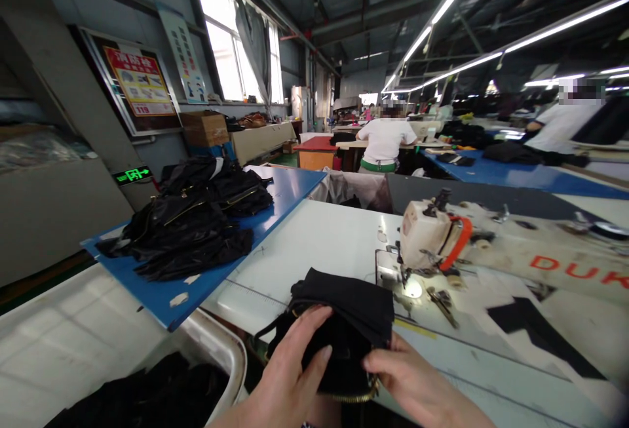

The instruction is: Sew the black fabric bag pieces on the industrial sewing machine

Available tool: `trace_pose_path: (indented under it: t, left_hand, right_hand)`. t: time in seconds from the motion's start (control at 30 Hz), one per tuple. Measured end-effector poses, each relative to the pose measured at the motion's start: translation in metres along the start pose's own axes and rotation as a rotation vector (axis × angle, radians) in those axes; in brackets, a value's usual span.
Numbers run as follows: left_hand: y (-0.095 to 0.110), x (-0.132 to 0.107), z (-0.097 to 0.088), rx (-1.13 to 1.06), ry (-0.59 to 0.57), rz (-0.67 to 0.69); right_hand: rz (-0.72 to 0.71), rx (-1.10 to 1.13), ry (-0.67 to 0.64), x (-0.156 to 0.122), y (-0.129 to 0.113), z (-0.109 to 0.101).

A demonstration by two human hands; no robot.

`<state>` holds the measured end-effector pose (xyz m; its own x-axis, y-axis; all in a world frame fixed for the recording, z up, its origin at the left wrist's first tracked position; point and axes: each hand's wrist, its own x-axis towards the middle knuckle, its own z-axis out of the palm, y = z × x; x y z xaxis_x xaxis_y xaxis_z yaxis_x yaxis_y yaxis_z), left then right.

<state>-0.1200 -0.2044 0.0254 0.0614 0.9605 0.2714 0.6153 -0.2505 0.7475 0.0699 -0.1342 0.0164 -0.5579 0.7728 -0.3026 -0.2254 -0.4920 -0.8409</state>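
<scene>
In front of me is a black fabric piece [344,293] with a gold zipper [354,397] along its lower edge. It looks like a bag part, folded open at the near edge of the white sewing table. My left hand [297,356] holds its left side, with thumb and fingers over the cloth and some fingertips hidden by the fold. At the lower right corner, my right hand [410,369] pinches the cloth near the zipper's end. Just beyond stands a white sewing machine [422,238] with its lamp lit; the fabric lies close to its needle area.
A pile of black zippered pieces [196,218] covers a blue table [289,185] at left. Below it, a white bin [230,349] holds black cloth. Black and white scraps [540,330] lie right of the machine. Co-workers [386,139] sit farther off.
</scene>
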Motion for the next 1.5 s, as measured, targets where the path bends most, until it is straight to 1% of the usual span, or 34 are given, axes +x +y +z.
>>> trace_pose_path:
  t: [0.13, 0.27, 0.3, 0.37, 0.43, 0.47, 0.5, 0.57, 0.6, 0.63, 0.67, 0.73, 0.8, 0.83, 0.87, 0.9, 0.97, 1.0, 1.07, 1.13, 1.17, 1.23, 1.3, 1.33, 1.37, 1.43, 1.5]
  left_hand:
    - [-0.002, 0.000, 0.004, 0.034, 0.056, 0.070]
    - [-0.002, -0.001, 0.001, 0.116, 0.098, 0.147]
    - [-0.003, -0.002, 0.000, 0.133, 0.097, 0.184]
    - [-0.006, -0.003, -0.001, 0.181, 0.076, 0.328]
    - [-0.013, -0.006, 0.000, 0.283, 0.046, 0.452]
    - [-0.016, -0.008, 0.000, 0.341, 0.042, 0.472]
    - [-0.020, -0.009, 0.000, 0.385, 0.050, 0.464]
    - [-0.027, -0.007, -0.006, 0.404, 0.086, 0.392]
    - [-0.028, -0.005, -0.013, 0.378, 0.092, 0.360]
    - [-0.026, 0.000, -0.023, 0.341, 0.083, 0.324]
    - [-0.023, 0.005, -0.035, 0.306, 0.042, 0.292]
    - [-0.009, 0.019, -0.065, 0.232, -0.102, 0.212]
    - [0.009, 0.035, -0.095, 0.138, -0.297, 0.174]
    - [0.017, 0.042, -0.106, 0.080, -0.395, 0.158]
    - [0.022, 0.048, -0.114, 0.002, -0.525, 0.130]
    - [0.025, 0.054, -0.118, -0.089, -0.638, 0.075]
    - [0.022, 0.063, -0.117, -0.291, -0.806, -0.092]
    - [0.018, 0.065, -0.112, -0.387, -0.857, -0.192]
    - [0.005, 0.068, -0.099, -0.545, -0.916, -0.361]
    - [-0.007, 0.068, -0.087, -0.653, -0.958, -0.457]
    - [-0.012, 0.068, -0.082, -0.692, -0.974, -0.481]
    - [-0.017, 0.069, -0.075, -0.751, -1.001, -0.517]
    - [-0.018, 0.073, -0.070, -0.796, -1.013, -0.552]
    - [-0.019, 0.075, -0.068, -0.817, -1.010, -0.566]
    - [-0.019, 0.078, -0.066, -0.837, -1.002, -0.576]
    - [-0.021, 0.083, -0.064, -0.868, -0.979, -0.585]
    - [-0.024, 0.087, -0.062, -0.874, -0.966, -0.590]
  right_hand:
    - [0.005, 0.000, 0.013, -0.001, 0.002, 0.000]
    - [0.005, 0.024, 0.008, -0.004, -0.002, 0.002]
    - [0.004, 0.035, 0.008, -0.004, -0.003, 0.002]
    - [0.003, 0.058, 0.014, -0.004, -0.004, 0.004]
    - [0.016, 0.098, 0.011, -0.003, -0.005, 0.007]
    - [0.037, 0.122, 0.002, -0.003, -0.005, 0.009]
    - [0.064, 0.143, -0.004, -0.004, -0.006, 0.011]
    - [0.135, 0.145, 0.003, -0.007, -0.012, 0.014]
    - [0.168, 0.116, 0.009, -0.009, -0.017, 0.015]
    - [0.194, 0.069, 0.010, -0.012, -0.024, 0.014]
    - [0.218, 0.011, 0.004, -0.016, -0.033, 0.013]
    - [0.252, -0.102, -0.024, -0.024, -0.053, 0.008]
    - [0.258, -0.164, -0.014, -0.034, -0.073, 0.007]
    - [0.235, -0.175, -0.006, -0.039, -0.082, 0.008]
    - [0.202, -0.174, -0.009, -0.044, -0.090, 0.012]
    - [0.160, -0.163, -0.026, -0.048, -0.095, 0.017]
    - [0.060, -0.127, -0.088, -0.055, -0.099, 0.027]
    - [-0.002, -0.118, -0.119, -0.057, -0.098, 0.031]
    - [-0.127, -0.157, -0.144, -0.057, -0.093, 0.033]
    - [-0.220, -0.298, -0.114, -0.054, -0.085, 0.025]
    - [-0.237, -0.391, -0.085, -0.051, -0.080, 0.018]
    - [-0.186, -0.539, -0.050, -0.044, -0.068, 0.003]
    - [-0.092, -0.599, -0.079, -0.036, -0.057, -0.008]
    - [-0.069, -0.615, -0.106, -0.032, -0.052, -0.011]
    - [-0.073, -0.638, -0.129, -0.027, -0.048, -0.013]
    - [-0.132, -0.699, -0.150, -0.020, -0.043, -0.013]
    - [-0.151, -0.721, -0.167, -0.014, -0.043, -0.011]
